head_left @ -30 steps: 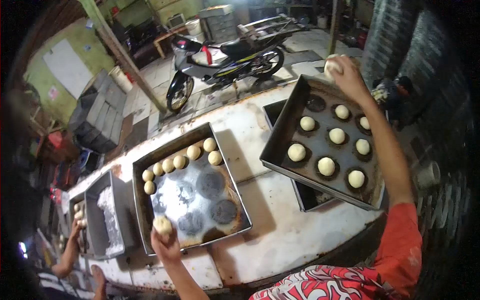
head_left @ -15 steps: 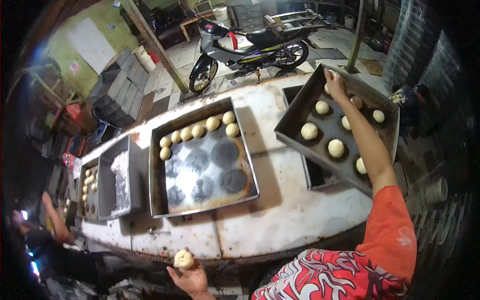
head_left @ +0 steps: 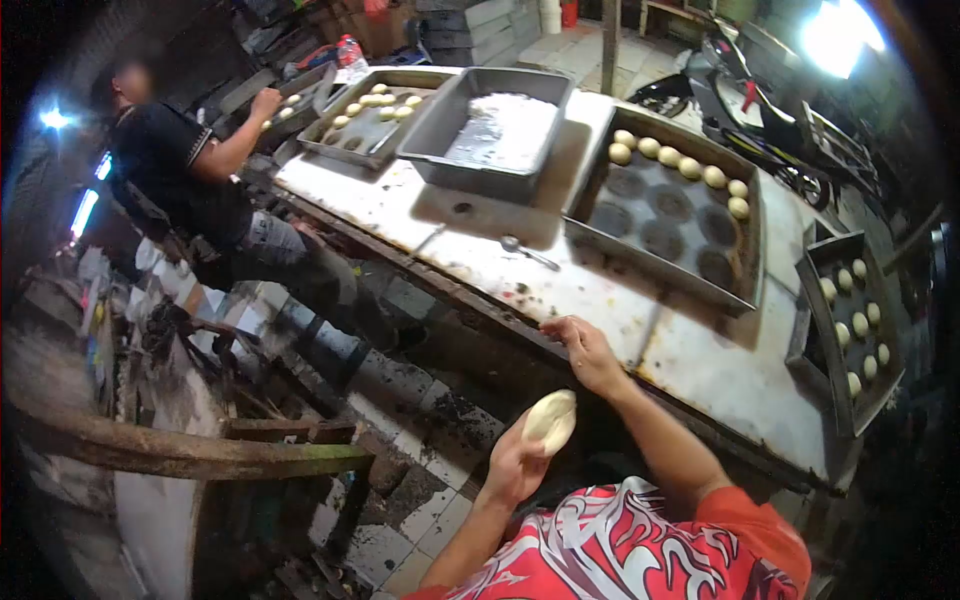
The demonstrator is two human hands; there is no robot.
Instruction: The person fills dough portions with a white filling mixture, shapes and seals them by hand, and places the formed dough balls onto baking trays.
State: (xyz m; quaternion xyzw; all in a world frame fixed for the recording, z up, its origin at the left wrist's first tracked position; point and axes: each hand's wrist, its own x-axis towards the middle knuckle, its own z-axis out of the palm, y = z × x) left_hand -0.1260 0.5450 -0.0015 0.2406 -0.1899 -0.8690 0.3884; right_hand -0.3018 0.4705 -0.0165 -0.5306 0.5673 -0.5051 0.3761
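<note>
A wooden beam [head_left: 180, 445] juts above a tiled floor [head_left: 430, 525], left of a white-topped table [head_left: 700, 350], while a person in a black top [head_left: 175, 175] stands off the table's left end. Along the table, left to right, sit a shallow tray [head_left: 340, 155] of pale dough pieces [head_left: 355, 108], a deep grey bin [head_left: 470, 178] with white powder [head_left: 505, 130] inside, a metal spoon [head_left: 530, 253] near the front edge, a wide tray [head_left: 640, 210] with dough balls [head_left: 668, 156] lined up mainly along its far side and, at the right end, a filled tray [head_left: 857, 352] set askew on another. Beyond the table are a parked motorcycle [head_left: 735, 90] and a glaring lamp [head_left: 842, 40].

Just in front of the table, the left hand [head_left: 510, 465] of a worker in a patterned red shirt [head_left: 640, 545] grips an oblong piece of dough [head_left: 552, 422]. Its long axis slants up and rightward from the fingers, upper end toward the table. At the table's front edge, the right hand [head_left: 590, 358] is loosely spread, apart from the dough.
</note>
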